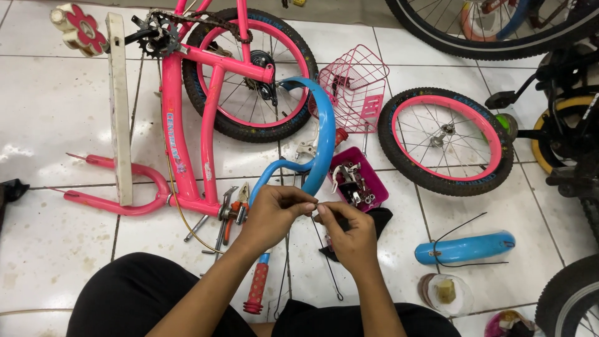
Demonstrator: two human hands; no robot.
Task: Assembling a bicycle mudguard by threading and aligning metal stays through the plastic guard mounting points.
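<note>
two hands meet in the middle, just above the person's knees. the left hand [274, 209] and the right hand [350, 234] have their fingers [304, 201] pinched together on something very small, too tiny to tell what it is, with a thin black wire [326, 262] hanging down from about that spot to the floor. the wire looks light and bendy, so it would flop and is best held near its end, close to the pinch. right beside the hands curves a blue fender [322, 134], which looks light, smooth and a bit slippery, and easy to hold by its rim. just past the right hand sits a small purple tray [374, 181] full of shiny metal bits that could spill or roll. pliers [239, 209] and other tools lie near the left hand. the pink bike frame [187, 125] lies on the left, big and stiff. a pink basket [355, 84], a loose wheel [445, 140] and a second blue fender [465, 248] lie to the right. the white tile floor [50, 112] has open room on the left; the right side is crowded.
</note>
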